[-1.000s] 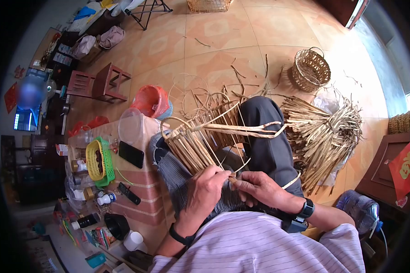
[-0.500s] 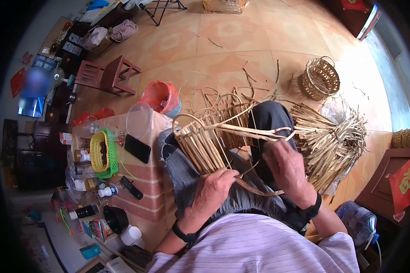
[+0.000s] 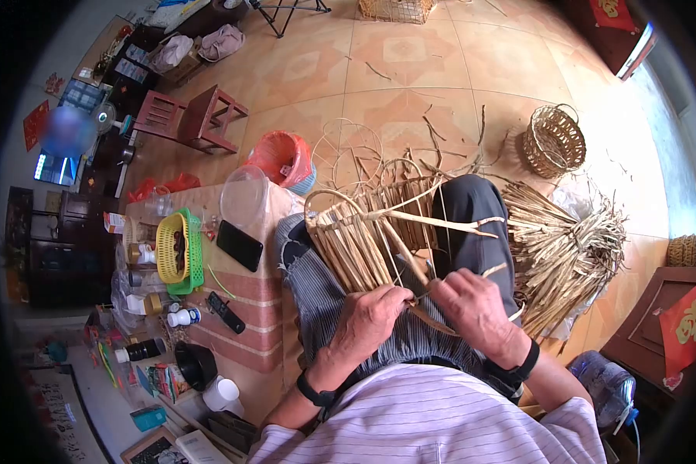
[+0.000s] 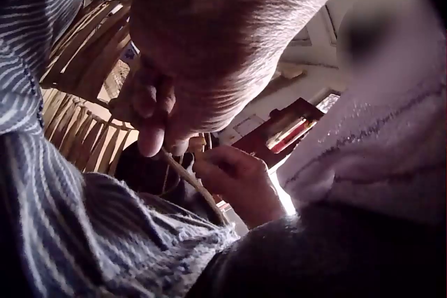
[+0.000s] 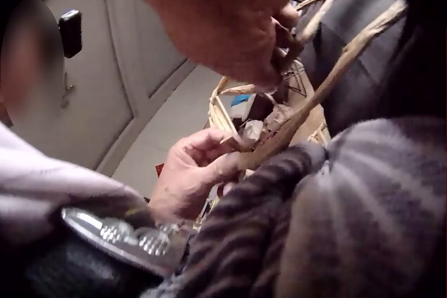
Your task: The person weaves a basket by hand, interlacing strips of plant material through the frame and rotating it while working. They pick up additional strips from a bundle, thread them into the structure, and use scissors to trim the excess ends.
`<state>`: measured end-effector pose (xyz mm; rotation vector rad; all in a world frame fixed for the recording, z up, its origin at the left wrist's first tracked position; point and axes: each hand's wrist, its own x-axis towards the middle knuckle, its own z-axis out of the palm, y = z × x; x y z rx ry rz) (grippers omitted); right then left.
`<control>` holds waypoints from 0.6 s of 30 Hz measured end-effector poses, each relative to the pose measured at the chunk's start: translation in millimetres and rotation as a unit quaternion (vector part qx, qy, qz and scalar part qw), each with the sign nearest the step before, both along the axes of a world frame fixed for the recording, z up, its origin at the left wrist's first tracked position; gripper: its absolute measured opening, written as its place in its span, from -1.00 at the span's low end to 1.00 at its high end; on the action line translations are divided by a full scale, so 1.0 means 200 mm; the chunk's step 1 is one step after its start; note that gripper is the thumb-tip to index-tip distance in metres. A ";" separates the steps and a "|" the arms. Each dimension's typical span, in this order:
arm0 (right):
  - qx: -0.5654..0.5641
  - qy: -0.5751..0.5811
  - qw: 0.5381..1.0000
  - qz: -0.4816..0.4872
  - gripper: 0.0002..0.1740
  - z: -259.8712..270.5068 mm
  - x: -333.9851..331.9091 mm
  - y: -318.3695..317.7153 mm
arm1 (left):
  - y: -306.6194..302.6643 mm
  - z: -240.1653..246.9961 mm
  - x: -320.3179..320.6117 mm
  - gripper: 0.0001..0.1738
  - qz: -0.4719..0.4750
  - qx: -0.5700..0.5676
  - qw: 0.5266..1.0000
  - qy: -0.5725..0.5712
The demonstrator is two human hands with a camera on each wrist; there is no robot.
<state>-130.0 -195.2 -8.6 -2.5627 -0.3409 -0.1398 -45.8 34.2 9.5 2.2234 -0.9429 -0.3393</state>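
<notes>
A partly woven basket point(image 3: 356, 251) of flat dried strips, with a round loop at its upper corner, lies across the person's lap. At its near lower edge the left hand point(image 3: 373, 317) pinches a brown strip point(image 5: 335, 74), which curves away to the right over the thigh. Close beside it, the right hand point(image 3: 475, 313) has its fingers curled on the end of another strip point(image 3: 406, 251) running down from the basket's upper edge. Longer pale stalks point(image 3: 448, 224) stick out from that edge over the dark trouser knee. In the right wrist view, the left hand point(image 5: 192, 176) shows its thumb against the strip.
A large bundle of dried stalks point(image 3: 568, 247) lies right of the knee, with a finished small basket point(image 3: 553, 143) beyond. To the left, a cloth-covered table point(image 3: 240, 309) carries a phone point(image 3: 240, 246), a remote and a yellow basket point(image 3: 172, 251). A red-lined bin point(image 3: 282, 158) stands behind it.
The right hand left the left hand's side, reached up to the protruding stalks, then came back down with a strip's end. The left hand keeps its pinch at the basket edge.
</notes>
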 end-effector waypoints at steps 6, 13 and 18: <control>-0.039 -0.023 0.997 0.058 -0.57 0.00 0.03 0.06 | 0.01 -0.01 0.01 -0.77 -0.004 -0.006 1.000 -0.016; -0.036 -0.028 0.997 0.068 -0.56 0.02 0.03 0.07 | 0.01 -0.03 0.02 -0.76 -0.004 -0.018 1.000 -0.020; 0.036 0.010 0.998 0.052 -0.53 0.04 -0.06 0.05 | 0.01 -0.02 0.02 -0.80 -0.004 0.009 1.000 -0.015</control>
